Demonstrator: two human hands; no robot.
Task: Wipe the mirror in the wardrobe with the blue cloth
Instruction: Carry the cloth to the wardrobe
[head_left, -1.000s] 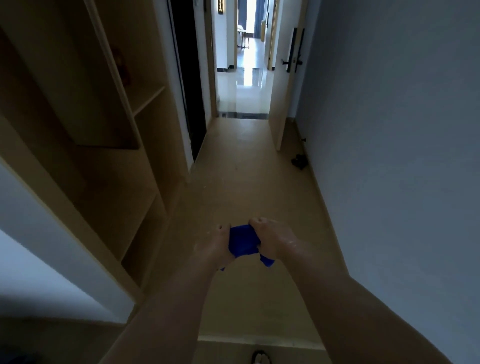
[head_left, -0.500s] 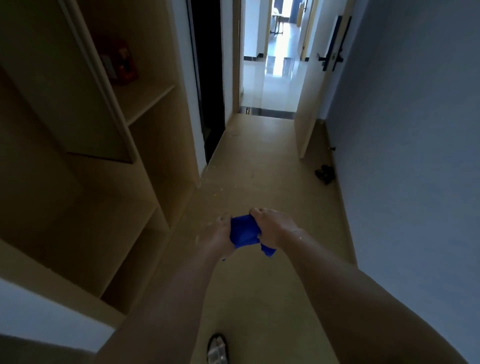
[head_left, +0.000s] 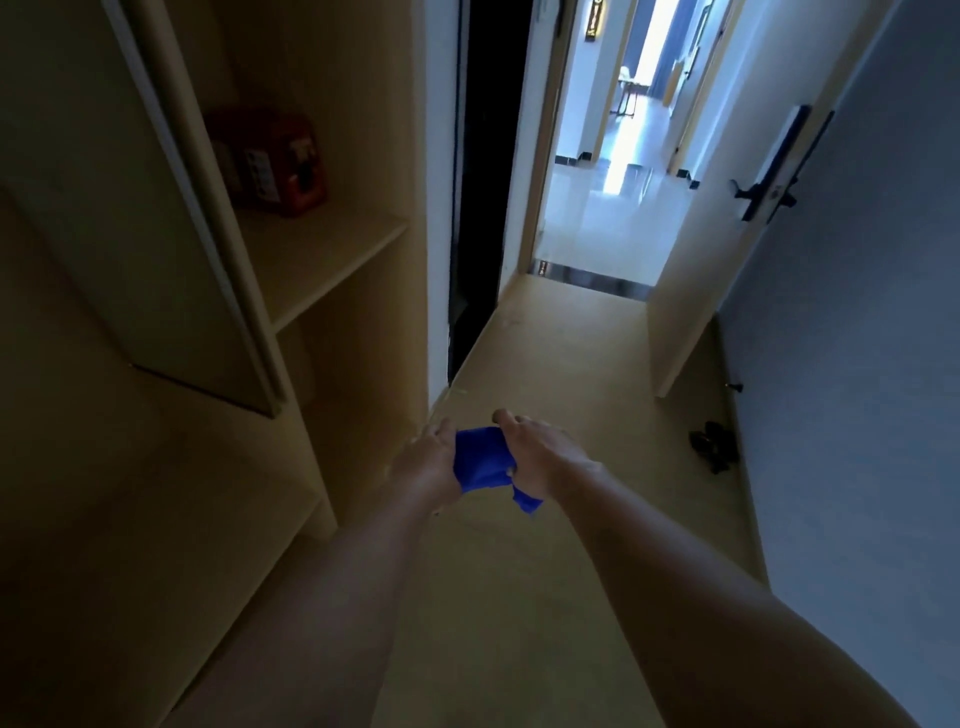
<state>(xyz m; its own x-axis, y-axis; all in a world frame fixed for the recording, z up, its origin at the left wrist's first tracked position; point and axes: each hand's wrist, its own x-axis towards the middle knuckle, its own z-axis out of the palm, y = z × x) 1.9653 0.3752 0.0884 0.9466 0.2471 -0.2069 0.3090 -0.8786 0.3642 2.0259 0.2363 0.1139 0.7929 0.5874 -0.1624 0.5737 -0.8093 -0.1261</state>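
**While the Cloth Is Carried: Drop Risk**

While the blue cloth (head_left: 482, 460) is bunched between left hand (head_left: 427, 460) and right hand (head_left: 540, 457), both gripping it, a loose corner hangs. No mirror is seen; the wardrobe (head_left: 332, 249) stands left. Slack grip could drop it.

Vivid blue cloth (head_left: 480, 460), pale wood wardrobe (head_left: 332, 260), seemingly red box (head_left: 278, 161), black door handle (head_left: 763, 192)
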